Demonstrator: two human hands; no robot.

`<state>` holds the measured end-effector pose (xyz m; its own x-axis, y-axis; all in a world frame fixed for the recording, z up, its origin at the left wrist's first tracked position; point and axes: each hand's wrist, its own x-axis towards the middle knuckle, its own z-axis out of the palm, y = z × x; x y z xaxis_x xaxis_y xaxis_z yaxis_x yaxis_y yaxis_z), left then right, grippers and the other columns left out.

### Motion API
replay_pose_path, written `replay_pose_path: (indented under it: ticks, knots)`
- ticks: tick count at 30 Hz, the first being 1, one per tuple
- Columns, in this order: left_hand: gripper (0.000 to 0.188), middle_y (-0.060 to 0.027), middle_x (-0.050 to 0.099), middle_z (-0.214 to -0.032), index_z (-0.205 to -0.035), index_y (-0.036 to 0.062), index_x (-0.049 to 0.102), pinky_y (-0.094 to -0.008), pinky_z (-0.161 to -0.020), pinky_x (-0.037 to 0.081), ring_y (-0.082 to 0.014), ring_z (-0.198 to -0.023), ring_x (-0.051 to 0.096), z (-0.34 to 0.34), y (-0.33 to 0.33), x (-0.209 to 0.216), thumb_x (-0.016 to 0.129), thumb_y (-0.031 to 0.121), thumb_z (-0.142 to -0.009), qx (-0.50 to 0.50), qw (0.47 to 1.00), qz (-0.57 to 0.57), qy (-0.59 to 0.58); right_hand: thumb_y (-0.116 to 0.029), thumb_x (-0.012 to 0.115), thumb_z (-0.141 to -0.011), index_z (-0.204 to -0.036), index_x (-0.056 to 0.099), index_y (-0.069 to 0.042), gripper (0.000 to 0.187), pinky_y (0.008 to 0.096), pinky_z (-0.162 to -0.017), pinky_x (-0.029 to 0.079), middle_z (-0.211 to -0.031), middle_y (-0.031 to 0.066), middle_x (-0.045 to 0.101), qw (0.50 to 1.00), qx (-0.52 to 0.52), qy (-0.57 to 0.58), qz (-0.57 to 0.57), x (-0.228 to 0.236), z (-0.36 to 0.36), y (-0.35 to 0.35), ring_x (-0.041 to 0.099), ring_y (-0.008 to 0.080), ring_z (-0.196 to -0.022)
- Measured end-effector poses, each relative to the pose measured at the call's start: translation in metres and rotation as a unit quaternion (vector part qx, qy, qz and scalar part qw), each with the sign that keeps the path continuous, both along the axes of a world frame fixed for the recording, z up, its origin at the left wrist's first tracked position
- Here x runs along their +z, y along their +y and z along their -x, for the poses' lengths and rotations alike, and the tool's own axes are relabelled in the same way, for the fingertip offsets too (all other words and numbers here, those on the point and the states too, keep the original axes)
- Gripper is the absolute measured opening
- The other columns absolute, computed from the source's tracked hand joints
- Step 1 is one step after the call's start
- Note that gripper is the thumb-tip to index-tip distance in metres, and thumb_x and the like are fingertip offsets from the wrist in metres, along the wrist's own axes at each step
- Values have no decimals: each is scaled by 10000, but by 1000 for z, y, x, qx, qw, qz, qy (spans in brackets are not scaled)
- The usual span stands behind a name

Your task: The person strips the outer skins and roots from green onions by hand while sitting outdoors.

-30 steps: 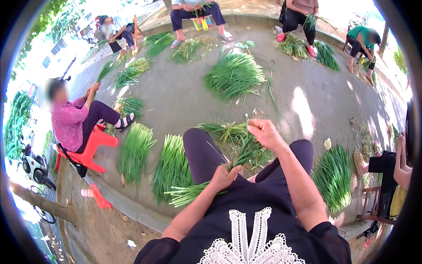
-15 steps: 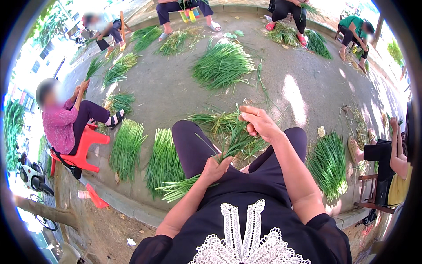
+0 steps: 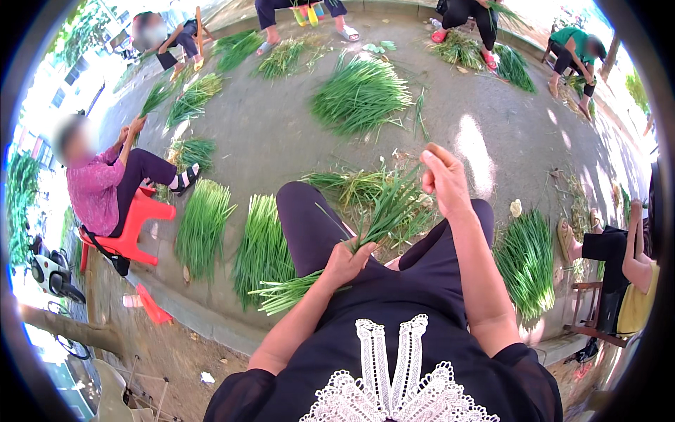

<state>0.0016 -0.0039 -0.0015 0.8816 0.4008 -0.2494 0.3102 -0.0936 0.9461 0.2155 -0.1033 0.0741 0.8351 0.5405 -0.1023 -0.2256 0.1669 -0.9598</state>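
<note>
My left hand (image 3: 343,266) is closed round a bunch of garlic chives (image 3: 385,214) above my lap. Their dark green leaf tips fan out away from me, and the pale stem ends (image 3: 281,294) stick out at the left, over my left thigh. Raised just past the leaf tips on the right is my right hand (image 3: 447,181), its fingers curled against the thumb. Whatever may be between those fingers is too small to make out. Loose, partly yellowed leaves (image 3: 344,186) lie on the ground between and beyond my knees.
Chive piles lie beside my left leg (image 3: 264,253), farther left (image 3: 202,228), to my right (image 3: 527,264) and ahead (image 3: 362,95). A person on a red stool (image 3: 148,225) sits at the left, holding chives. Several other people sit round the paved ground (image 3: 274,133).
My right hand has moved up and to the right, away from the leaf tips, and its fingers have curled in. The left hand keeps its hold on the bunch.
</note>
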Motion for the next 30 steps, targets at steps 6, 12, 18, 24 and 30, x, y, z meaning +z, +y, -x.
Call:
replay_pose_path:
  ticks: [6, 12, 18, 24, 30]
  knots:
    - [295, 21, 471, -521, -767, 21, 564, -249, -474, 369, -60, -495, 434, 1, 0, -3, 545, 295, -876, 6, 1000, 16, -5, -135, 580, -849, -1128, 521, 48, 339, 199, -397, 311, -618, -4, 499, 997, -61, -37, -38, 11, -1, -16, 421, 55, -450]
    - [263, 32, 474, -529, -787, 25, 578, -237, -469, 363, -48, -495, 427, 0, -1, -3, 552, 271, -875, 12, 999, 44, -22, -112, 568, -846, -1109, 528, 61, 317, 208, -396, 328, -744, 8, 528, 994, -104, 0, -24, -14, -10, -42, 430, 53, -461]
    - [267, 43, 466, -529, -787, 26, 576, -223, -452, 338, -40, -484, 413, 0, 0, -1, 547, 275, -881, 12, 998, 48, -34, -144, 574, -847, -1105, 533, 65, 335, 204, -393, 342, -721, 13, 540, 995, -41, 61, 68, -51, 14, -64, 444, 61, -451]
    - [264, 46, 460, -524, -793, 34, 559, -215, -447, 336, -39, -481, 415, 2, 4, -3, 545, 283, -882, 37, 993, 115, -13, -301, 601, -842, -1177, 503, 53, 498, 216, -508, 422, -716, 25, 542, 957, 199, 63, 201, -61, 46, -63, 487, 70, -598]
    - [231, 17, 540, -630, -883, 18, 586, -219, -522, 410, -62, -567, 495, 0, 2, 0, 591, 246, -845, -14, 999, 23, -23, -443, 663, -748, -1300, 377, 1, 764, 252, -636, 444, -967, 49, 562, 899, 409, 70, 142, -104, 67, -35, 513, 108, -790]
